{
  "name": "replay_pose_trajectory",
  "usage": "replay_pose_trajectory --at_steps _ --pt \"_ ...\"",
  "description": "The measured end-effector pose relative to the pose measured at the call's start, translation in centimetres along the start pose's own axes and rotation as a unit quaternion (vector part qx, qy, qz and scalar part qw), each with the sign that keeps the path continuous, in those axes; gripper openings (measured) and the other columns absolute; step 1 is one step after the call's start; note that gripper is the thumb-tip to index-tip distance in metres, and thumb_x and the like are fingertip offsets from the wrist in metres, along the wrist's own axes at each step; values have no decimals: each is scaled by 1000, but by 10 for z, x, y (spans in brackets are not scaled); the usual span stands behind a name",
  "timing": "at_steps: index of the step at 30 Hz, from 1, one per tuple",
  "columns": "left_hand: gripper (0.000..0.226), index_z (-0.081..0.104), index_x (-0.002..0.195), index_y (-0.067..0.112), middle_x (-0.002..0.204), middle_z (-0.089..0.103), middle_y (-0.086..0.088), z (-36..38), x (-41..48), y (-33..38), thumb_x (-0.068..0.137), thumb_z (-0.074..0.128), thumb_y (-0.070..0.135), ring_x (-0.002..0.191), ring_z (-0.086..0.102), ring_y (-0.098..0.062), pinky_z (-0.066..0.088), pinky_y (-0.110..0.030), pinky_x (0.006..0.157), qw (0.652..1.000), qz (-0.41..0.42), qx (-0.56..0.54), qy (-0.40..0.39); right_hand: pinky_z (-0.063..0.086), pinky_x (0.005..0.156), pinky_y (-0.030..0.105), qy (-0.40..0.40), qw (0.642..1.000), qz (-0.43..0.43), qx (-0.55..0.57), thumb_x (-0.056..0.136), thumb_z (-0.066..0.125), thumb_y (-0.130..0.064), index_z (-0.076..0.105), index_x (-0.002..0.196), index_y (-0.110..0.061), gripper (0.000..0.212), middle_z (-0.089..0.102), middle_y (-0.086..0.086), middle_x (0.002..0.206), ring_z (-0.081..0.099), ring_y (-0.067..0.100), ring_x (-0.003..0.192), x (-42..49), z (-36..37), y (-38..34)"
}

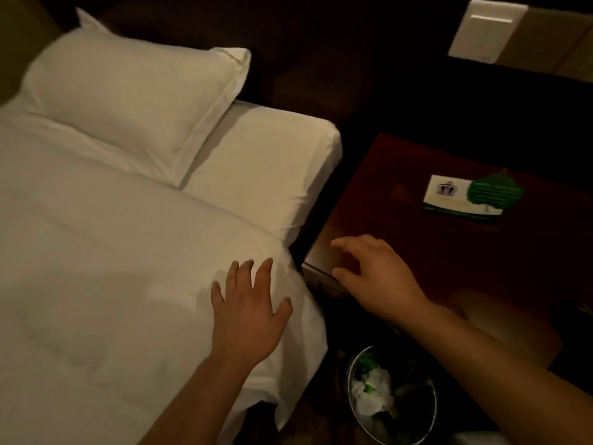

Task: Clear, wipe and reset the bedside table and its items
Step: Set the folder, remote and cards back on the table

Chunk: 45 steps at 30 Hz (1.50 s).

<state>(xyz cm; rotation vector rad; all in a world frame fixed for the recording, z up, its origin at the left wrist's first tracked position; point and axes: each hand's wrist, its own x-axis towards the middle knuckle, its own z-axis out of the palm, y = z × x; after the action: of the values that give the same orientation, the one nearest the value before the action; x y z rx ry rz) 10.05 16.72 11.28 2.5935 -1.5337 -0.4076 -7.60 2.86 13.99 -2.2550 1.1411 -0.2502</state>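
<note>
Now, far on the left a white pillow (pixel 128 101) lies at the top of the bed, and a white bed cover (pixel 96 252) spreads out below it. The left grip (pixel 248 316) is over the edge of that cover with its fingers spread wide, and it holds nothing; I cannot tell if it presses the cover or just floats over it. Down on the floor, between the bed and the counter, stands a shiny bin (pixel 349 375) with crumpled paper inside. The right grip (pixel 375 274) is over the near left corner of the dark red counter (pixel 385 194), with its fingers loosely bent, and it holds nothing too. Farther right on the counter sits a flat white pack (pixel 449 197) with a small crown on it, and a green leaf card (pixel 494 194) rests on its right end. The pack looks light and soft, so I think a hard squeeze would dent it. It seems best to take it gently by its two long sides. The leaf card looks thin and may slide off, so it may be best to lift it first. Up in the far right corner is a pale wall plate (pixel 487 30).
</note>
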Motion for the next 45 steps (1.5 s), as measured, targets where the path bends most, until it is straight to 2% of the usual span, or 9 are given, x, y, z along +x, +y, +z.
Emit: replay_pose_trajectory --at_steps 8,18,24,28,34,37,39,43,45 --pt "69 18 156 32 164 21 -5 -12 -42 -75 95 38 59 154 9 -28 10 -59 120 996 -82 -2 25 48 86 32 -42 997 -70 4 89 61 -35 54 131 -36 42 59 -5 117 52 17 109 8 53 -72" --pt "70 14 156 31 165 18 -5 -34 -147 -220 96 37 57 154 4 -27 8 -55 121 978 -208 -23 26 49 83 31 -123 980 -152 22 89 63 -34 61 119 -38 31 63 -10 107 58 11 98 -9 152 -224" --pt "71 17 157 31 164 21 -6 -41 -222 -316 95 41 56 153 8 -28 15 -54 121 955 -292 -41 33 48 79 27 -197 961 -192 33 89 63 -34 62 119 -35 30 66 -10 106 60 8 89 -39 227 -315" --pt "70 21 156 30 162 24 -9 -44 -269 -371 95 44 55 151 17 -30 21 -53 118 938 -341 -48 37 51 79 30 -255 945 -204 28 89 62 -32 63 118 -33 29 67 -10 103 62 8 85 -63 279 -367" --pt "69 34 153 20 156 36 -13 -40 -333 -452 94 54 49 146 28 -35 27 -56 115 915 -397 -60 48 49 76 26 -309 931 -191 26 89 62 -32 64 115 -34 26 66 -15 94 63 7 83 -93 351 -432" --pt "69 36 153 18 156 36 -17 -32 -357 -496 94 47 52 148 23 -38 26 -57 116 904 -421 -67 47 47 75 25 -323 931 -170 23 89 63 -31 65 115 -31 26 67 -12 94 63 10 87 -104 387 -460" --pt "71 42 151 17 155 37 -20 -26 -373 -524 90 40 54 147 26 -40 28 -58 115 891 -444 -81 54 51 77 28 -336 933 -127 30 88 64 -30 66 114 -29 26 70 -8 96 64 13 87 -111 411 -475" --pt "58 42 150 26 157 28 -22 -13 -390 -578 97 54 44 144 26 -40 33 -59 112 857 -488 -137 90 58 81 41 -354 932 -27 68 86 64 -25 67 110 -26 24 73 1 93 70 21 81 -120 456 -492" --pt "57 39 151 35 157 24 -19 -11 -390 -603 97 55 45 142 30 -39 34 -55 114 828 -508 -197 129 59 77 42 -340 936 16 94 85 63 -23 68 106 -28 22 74 3 93 72 21 77 -120 475 -496"
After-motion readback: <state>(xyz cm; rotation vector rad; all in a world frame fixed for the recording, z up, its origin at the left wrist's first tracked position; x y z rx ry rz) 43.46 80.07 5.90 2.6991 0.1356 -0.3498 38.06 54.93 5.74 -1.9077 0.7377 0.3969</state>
